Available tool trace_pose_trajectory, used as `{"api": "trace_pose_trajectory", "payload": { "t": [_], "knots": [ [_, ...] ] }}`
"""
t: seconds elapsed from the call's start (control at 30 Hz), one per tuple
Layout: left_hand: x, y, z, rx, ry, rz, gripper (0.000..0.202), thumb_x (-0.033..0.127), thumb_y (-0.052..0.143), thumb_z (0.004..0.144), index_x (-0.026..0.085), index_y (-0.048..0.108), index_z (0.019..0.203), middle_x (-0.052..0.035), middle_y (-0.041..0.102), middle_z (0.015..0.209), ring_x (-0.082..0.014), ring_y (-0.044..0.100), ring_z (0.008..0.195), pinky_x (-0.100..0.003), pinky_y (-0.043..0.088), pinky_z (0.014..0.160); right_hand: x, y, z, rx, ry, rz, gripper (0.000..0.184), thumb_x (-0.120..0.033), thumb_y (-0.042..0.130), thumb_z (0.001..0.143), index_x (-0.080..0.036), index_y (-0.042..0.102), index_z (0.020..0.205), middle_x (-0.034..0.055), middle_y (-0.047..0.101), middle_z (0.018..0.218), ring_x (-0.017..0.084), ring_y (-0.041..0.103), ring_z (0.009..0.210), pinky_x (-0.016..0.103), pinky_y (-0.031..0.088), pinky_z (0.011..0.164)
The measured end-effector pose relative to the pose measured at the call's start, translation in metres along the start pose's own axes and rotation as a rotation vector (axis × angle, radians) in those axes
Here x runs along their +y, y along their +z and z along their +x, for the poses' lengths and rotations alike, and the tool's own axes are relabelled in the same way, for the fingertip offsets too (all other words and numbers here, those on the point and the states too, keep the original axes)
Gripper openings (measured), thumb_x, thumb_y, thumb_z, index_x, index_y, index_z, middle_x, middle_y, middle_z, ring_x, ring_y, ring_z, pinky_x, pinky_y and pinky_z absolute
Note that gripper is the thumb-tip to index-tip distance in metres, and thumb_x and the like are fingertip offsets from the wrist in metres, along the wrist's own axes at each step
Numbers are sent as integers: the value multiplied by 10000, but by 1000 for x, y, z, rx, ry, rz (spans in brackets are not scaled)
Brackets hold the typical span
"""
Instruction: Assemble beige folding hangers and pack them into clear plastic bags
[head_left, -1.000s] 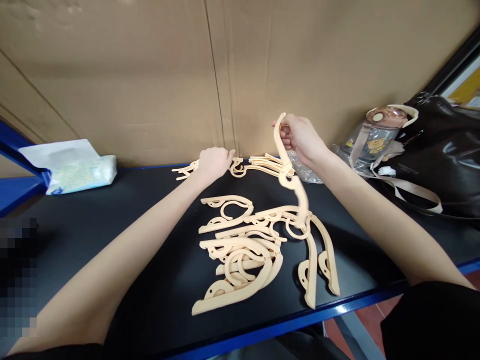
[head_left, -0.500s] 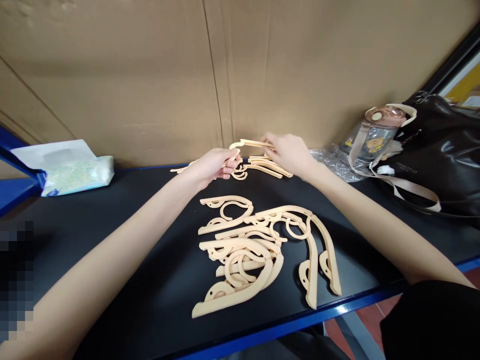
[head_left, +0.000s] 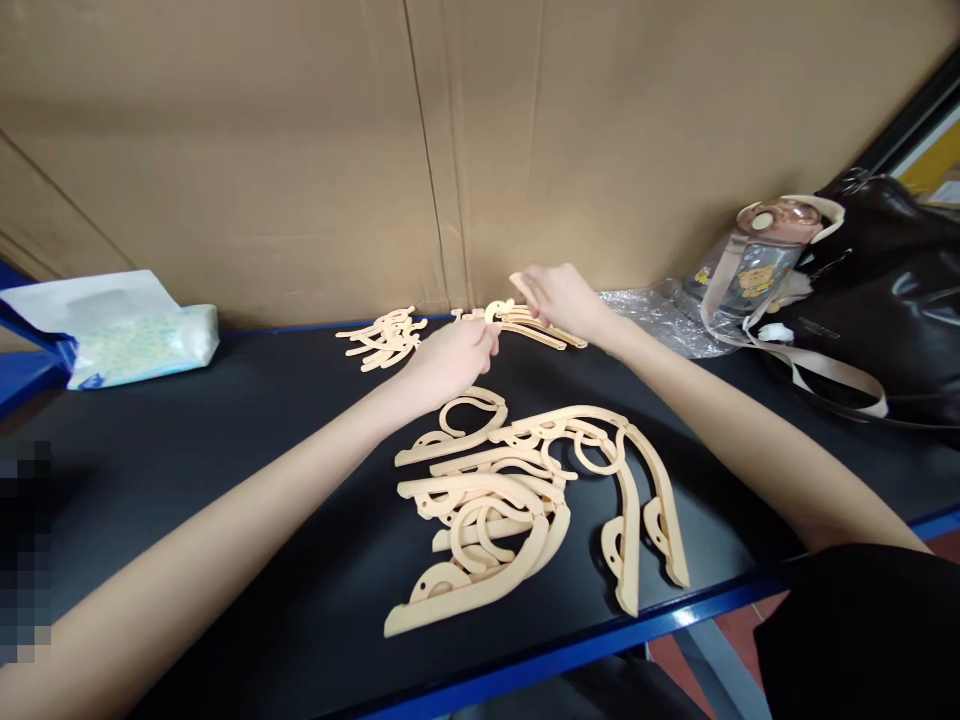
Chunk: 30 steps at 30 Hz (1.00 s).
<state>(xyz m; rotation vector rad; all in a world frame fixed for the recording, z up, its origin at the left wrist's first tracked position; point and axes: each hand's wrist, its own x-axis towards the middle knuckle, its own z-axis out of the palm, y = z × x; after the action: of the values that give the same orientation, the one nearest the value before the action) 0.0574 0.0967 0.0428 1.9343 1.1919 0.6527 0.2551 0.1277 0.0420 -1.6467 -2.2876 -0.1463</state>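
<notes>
My left hand (head_left: 454, 358) is closed, its fingertips pinching a small cream plastic hanger hook (head_left: 496, 311) that sticks up beyond them. To its right, my right hand (head_left: 564, 300) grips a cream hanger arm (head_left: 523, 290), whose end points up and left; the rest is behind the fingers. Whether the arm touches the hook, I cannot tell. Nearer me lies a pile of folding hangers (head_left: 480, 520) with hooks and arms overlapping. Behind my left hand is a heap of loose hooks (head_left: 386, 338). More hanger arms (head_left: 536, 330) lie beneath my right hand.
The black tabletop (head_left: 300, 420) has a blue front edge, and a cardboard wall (head_left: 300, 150) rises behind it. A tissue pack (head_left: 142, 345) lies at the left. Clear plastic wrap (head_left: 652, 315), a strapped water bottle (head_left: 757, 265) and a black bag (head_left: 892, 300) are at the right.
My left hand has come slightly nearer and right, uncovering the heap of loose hooks. The arm in my right hand has turned from nearly level to steeply slanted, its end away from my left hand.
</notes>
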Motion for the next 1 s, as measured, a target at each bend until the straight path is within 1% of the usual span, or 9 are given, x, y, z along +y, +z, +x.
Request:
{"api": "trace_pose_trajectory", "payload": {
  "t": [0.1,0.23,0.37,0.5,0.6,0.73,0.8,0.9,1.0],
  "knots": [
    [-12,-16,1,61,-30,180,299,307,538,867,206,614,597,-4,572,584,-165,510,570,-278,315,573,23,10,7,22,82,39,305,-214,330,1008,-138,624,980,131,705,839,233,654,700,330,435,680],
    [-36,-51,8,255,-140,389,200,380,663,776,234,659,640,-18,575,578,-239,562,659,-307,296,602,32,29,7,51,82,32,337,-244,352,1006,-99,653,1049,202,660,1120,300,633,998,392,449,829],
    [-59,-67,5,391,-196,516,226,433,727,729,245,603,716,-74,706,863,-314,616,894,-324,344,659,10,26,-4,70,-20,67,341,-214,394,985,-76,638,1180,205,592,1246,318,515,1199,418,406,962],
    [-59,-62,1,433,-182,599,286,506,672,777,237,589,827,-116,700,1075,-347,601,1037,-350,389,739,-32,17,-28,-57,-240,179,298,-440,525,962,-223,720,1023,56,668,1049,209,605,990,315,440,880],
    [-48,-55,3,401,-194,606,376,574,498,876,220,617,919,-132,704,1087,-353,620,1033,-376,403,776,-56,24,-39,-154,-306,293,220,-402,650,888,-204,737,923,70,664,1036,215,601,983,306,430,805],
    [-35,-50,3,247,-220,575,611,678,280,914,221,682,861,-81,748,1004,-308,664,945,-348,435,758,-57,37,-31,-102,-173,343,155,-202,541,937,-151,688,938,49,677,886,155,610,784,269,408,688],
    [-31,-49,1,162,-236,579,661,719,271,893,232,704,777,-44,763,940,-276,678,881,-320,445,731,-50,36,-26,-69,-122,356,176,-234,519,959,-140,663,995,48,686,875,151,610,757,267,403,674],
    [-27,-48,-1,97,-263,640,616,717,363,859,226,688,679,-45,762,879,-276,677,844,-308,430,690,-45,34,-25,-64,-117,346,172,-312,641,895,-157,680,958,70,698,967,183,619,848,280,398,711],
    [-25,-48,-1,71,-283,716,610,710,411,835,204,620,567,-91,742,796,-297,666,804,-311,391,640,-44,37,-28,-90,-89,342,71,-220,653,868,-167,694,843,54,700,895,176,615,819,274,386,704]
  ]
}}
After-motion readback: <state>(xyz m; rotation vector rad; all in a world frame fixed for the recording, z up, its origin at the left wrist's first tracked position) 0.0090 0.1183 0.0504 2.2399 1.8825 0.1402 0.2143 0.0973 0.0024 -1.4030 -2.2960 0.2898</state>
